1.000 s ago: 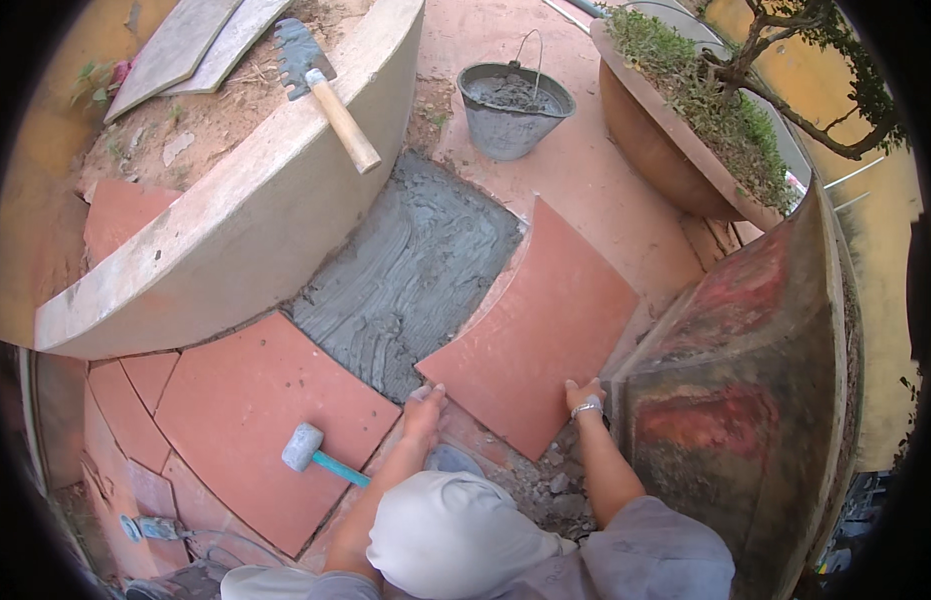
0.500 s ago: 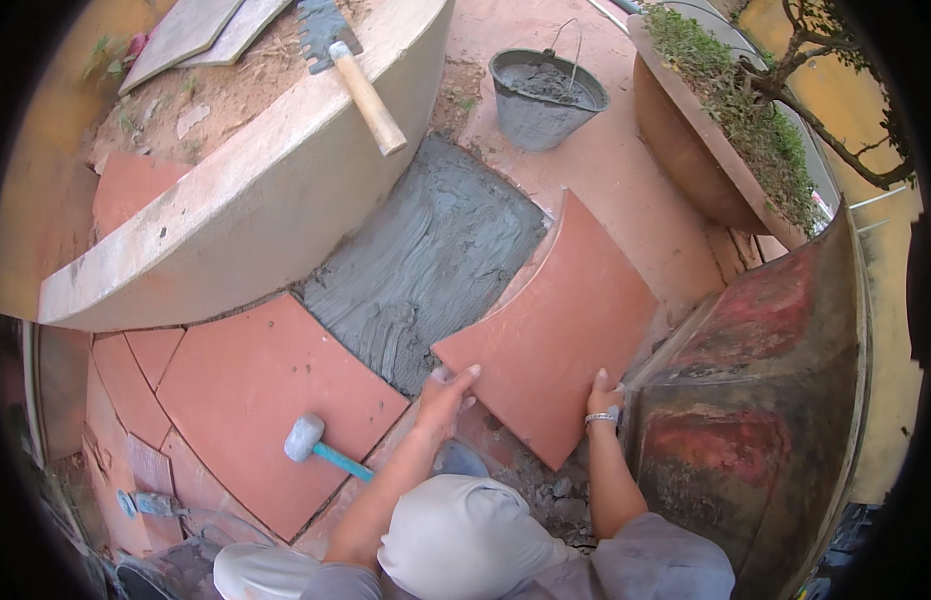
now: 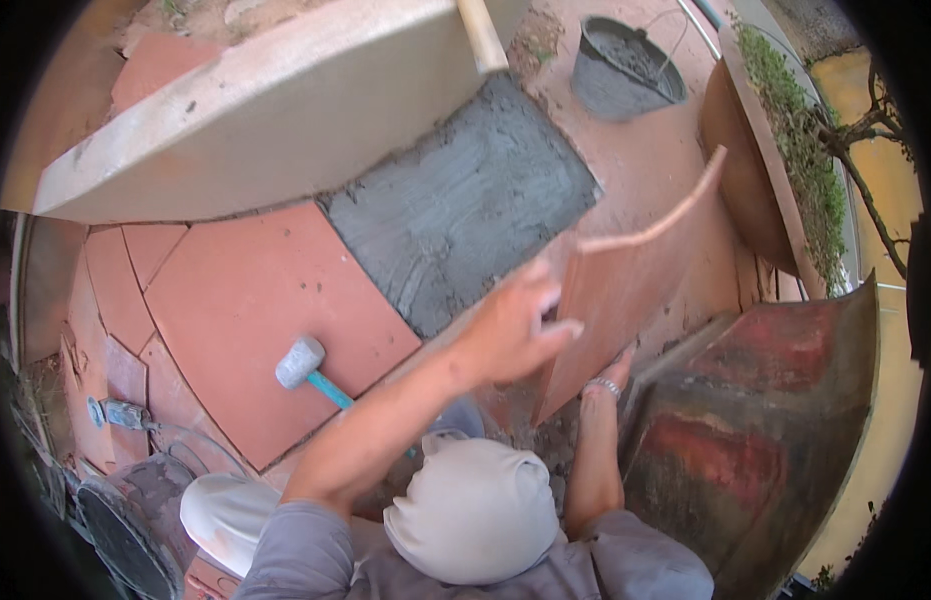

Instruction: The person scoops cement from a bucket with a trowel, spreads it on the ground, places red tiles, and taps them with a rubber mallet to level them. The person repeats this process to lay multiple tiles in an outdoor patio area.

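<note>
A red curved tile [image 3: 645,290] stands tilted nearly upright, with my right hand [image 3: 607,372] gripping its lower right edge. My left hand [image 3: 520,325] is raised beside the tile's left end, fingers apart and holding nothing. Left of the tile, a patch of wet grey mortar [image 3: 445,200] lies between a red paving tile [image 3: 255,290] and the pink ground. A white-headed mallet [image 3: 300,362] with a teal handle rests on that paving tile. A tool's wooden handle [image 3: 481,32] sticks out over the curved pale wall [image 3: 265,110].
A grey bucket of mortar [image 3: 615,80] stands at the back. At the right are a planter with greenery and a tree [image 3: 743,170] and a dark, red-stained curved structure [image 3: 715,460]. A power tool with a cord [image 3: 125,413] and a dirty dark container [image 3: 125,530] are at the lower left.
The tile has gone from lying at a low slant to nearly upright. My left hand has left its corner and risen. The surroundings sit higher in the picture.
</note>
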The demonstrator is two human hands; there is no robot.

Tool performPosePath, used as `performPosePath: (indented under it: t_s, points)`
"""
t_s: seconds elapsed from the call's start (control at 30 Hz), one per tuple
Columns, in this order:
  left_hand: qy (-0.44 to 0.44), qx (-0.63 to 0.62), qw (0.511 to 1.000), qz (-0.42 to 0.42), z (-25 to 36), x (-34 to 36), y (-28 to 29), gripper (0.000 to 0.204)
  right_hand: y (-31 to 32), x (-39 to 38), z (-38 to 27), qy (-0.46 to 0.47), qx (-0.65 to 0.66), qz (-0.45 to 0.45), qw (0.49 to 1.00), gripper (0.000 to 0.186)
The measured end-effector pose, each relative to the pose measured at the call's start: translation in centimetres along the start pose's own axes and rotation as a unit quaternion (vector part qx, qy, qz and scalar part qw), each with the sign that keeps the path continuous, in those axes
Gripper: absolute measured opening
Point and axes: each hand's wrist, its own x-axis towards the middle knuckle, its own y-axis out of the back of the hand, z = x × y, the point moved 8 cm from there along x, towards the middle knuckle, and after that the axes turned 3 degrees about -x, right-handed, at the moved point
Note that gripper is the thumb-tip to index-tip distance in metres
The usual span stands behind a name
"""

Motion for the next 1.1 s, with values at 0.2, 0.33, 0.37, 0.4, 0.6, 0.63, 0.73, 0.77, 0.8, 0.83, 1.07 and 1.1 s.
performPosePath:
  t_s: [0.2,0.33,0.37,0.4,0.6,0.63,0.73,0.77,0.8,0.83,1.07,1.1]
  points:
    - [0.100,-0.168,0.976,0.094,-4.3,-5.1,4.8,0.036,-3.8,-1.5,-0.1,0.030,0.031,-0.010,0.999,0.064]
    - [0.228,-0.328,0.897,0.187,-12.0,-10.1,5.3,0.031,-3.5,0.0,1.0,0.098,-0.049,0.009,0.994,0.057]
    - [0.230,-0.316,0.896,0.209,-13.4,-11.1,6.0,0.031,-3.8,0.6,1.9,0.110,-0.068,0.014,0.992,0.055]
    - [0.231,-0.304,0.895,0.232,-14.8,-11.7,6.9,0.031,-4.4,1.2,3.2,0.112,-0.082,0.011,0.990,0.054]
    - [0.244,-0.342,0.862,0.284,-20.4,-12.1,13.1,0.034,-8.7,2.1,10.2,0.068,-0.108,0.016,0.992,0.048]
    - [0.240,-0.350,0.858,0.289,-20.8,-12.0,14.1,0.034,-9.4,2.0,10.7,0.077,-0.122,0.028,0.989,0.047]
    - [0.225,-0.354,0.863,0.282,-21.7,-11.2,16.0,0.037,-11.2,2.1,11.5,0.102,-0.137,0.043,0.984,0.048]
    - [0.209,-0.362,0.868,0.268,-21.8,-10.7,16.5,0.038,-11.8,2.1,11.5,0.112,-0.136,0.040,0.984,0.048]
    - [0.223,-0.351,0.867,0.275,-22.3,-10.7,16.9,0.036,-12.1,2.1,11.7,0.107,-0.135,0.049,0.984,0.049]
    - [0.225,-0.351,0.865,0.278,-22.8,-10.5,17.3,0.034,-12.9,2.1,11.4,0.127,-0.132,0.034,0.983,0.049]
    - [0.196,-0.353,0.876,0.262,-23.2,-8.0,19.5,0.023,-16.1,2.6,11.5,0.142,-0.158,0.034,0.977,0.048]
    - [0.234,-0.326,0.875,0.271,-23.5,-7.9,20.0,0.025,-16.4,2.9,11.7,0.139,-0.163,0.027,0.976,0.048]
